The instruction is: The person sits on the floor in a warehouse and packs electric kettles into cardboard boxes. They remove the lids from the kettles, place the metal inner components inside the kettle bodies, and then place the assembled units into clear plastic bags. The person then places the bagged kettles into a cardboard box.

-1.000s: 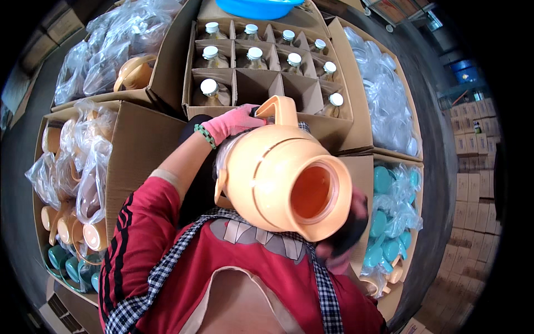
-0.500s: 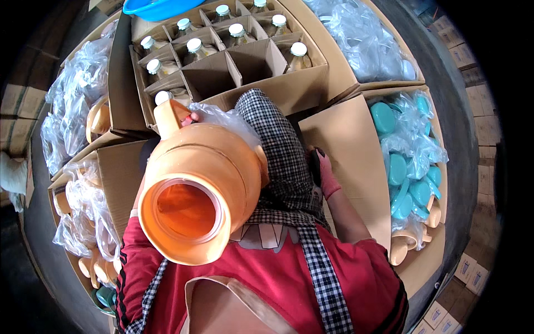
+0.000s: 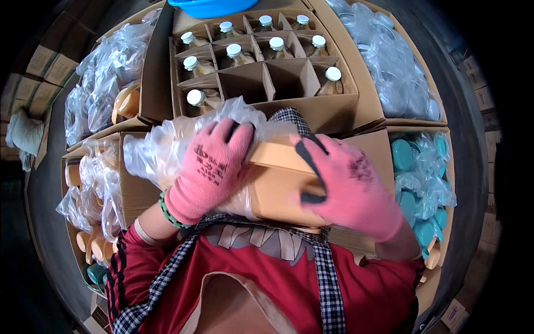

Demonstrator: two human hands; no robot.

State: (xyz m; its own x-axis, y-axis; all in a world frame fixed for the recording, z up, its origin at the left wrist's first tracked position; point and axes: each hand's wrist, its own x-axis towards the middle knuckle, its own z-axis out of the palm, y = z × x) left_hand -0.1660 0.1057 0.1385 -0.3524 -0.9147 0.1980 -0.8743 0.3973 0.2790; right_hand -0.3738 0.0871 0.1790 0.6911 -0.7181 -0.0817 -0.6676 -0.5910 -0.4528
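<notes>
An orange plastic jug (image 3: 278, 192) lies sideways across my lap, its handle strip (image 3: 282, 155) facing up. A crumpled clear plastic bag (image 3: 158, 147) covers its left part. My left hand (image 3: 214, 164), in a pink glove with dark fingertips, is closed on the bag beside the handle. From the right, my right hand (image 3: 353, 183), in a matching glove and slightly blurred, curls its fingers and thumb around the jug's other end. The jug's mouth is hidden.
Ahead stands a divided carton (image 3: 267, 108) holding several white-capped bottles (image 3: 234, 51). A blue basin (image 3: 214, 6) sits behind it. Left cartons hold bagged orange parts (image 3: 127, 103); right ones hold teal parts (image 3: 403, 155) and clear-bagged pieces (image 3: 384, 61). Stacked boxes (image 3: 50, 67) stand farther off.
The jug has turned from its open mouth facing me to lying sideways, with the bag over its left part. My right hand has come from the right carton flap to the jug.
</notes>
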